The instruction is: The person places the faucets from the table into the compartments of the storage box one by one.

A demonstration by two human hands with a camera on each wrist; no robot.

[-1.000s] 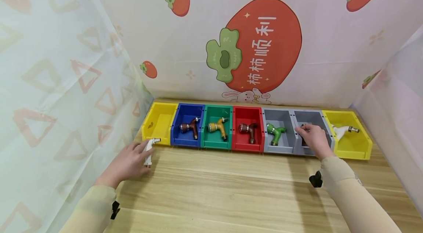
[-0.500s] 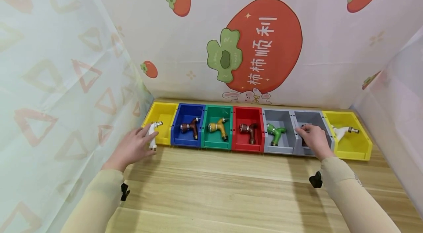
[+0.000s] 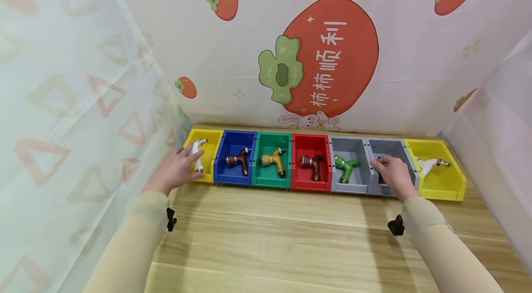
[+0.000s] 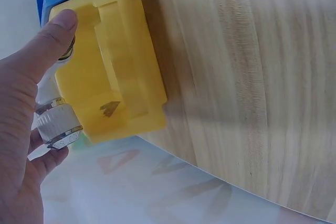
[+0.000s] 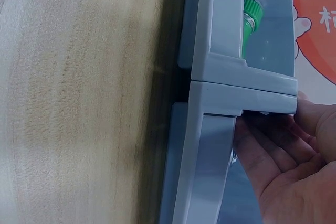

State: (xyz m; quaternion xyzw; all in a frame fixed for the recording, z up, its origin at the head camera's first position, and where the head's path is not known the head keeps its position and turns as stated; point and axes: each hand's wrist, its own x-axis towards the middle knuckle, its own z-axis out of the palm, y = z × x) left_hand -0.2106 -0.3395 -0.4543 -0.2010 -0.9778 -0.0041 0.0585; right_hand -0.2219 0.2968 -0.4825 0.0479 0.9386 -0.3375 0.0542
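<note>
My left hand [image 3: 176, 168] holds a white faucet [image 3: 197, 156] over the left yellow bin [image 3: 213, 147]. In the left wrist view the thumb lies by its metal end, and the fingers are behind its ribbed white knob [image 4: 59, 124]. My right hand [image 3: 395, 175] is at the right-hand grey bin [image 3: 411, 156]. In the right wrist view its fingers reach inside that bin and its thumb lies at the side wall [image 5: 252, 98], gripping it. A dark item in that bin is mostly hidden by the hand.
Between the hands stand a blue bin [image 3: 240, 138] with a brown faucet, a green bin [image 3: 274, 139] with a yellow one, a red bin [image 3: 311, 143] with a dark brown one, and a grey bin [image 3: 351, 145] with a green one. A right yellow bin [image 3: 446, 186] holds another white faucet [image 3: 428, 166].
My left hand has carried the white faucet forward and right, from in front of the left yellow bin to over it. My right hand stays where it was.
</note>
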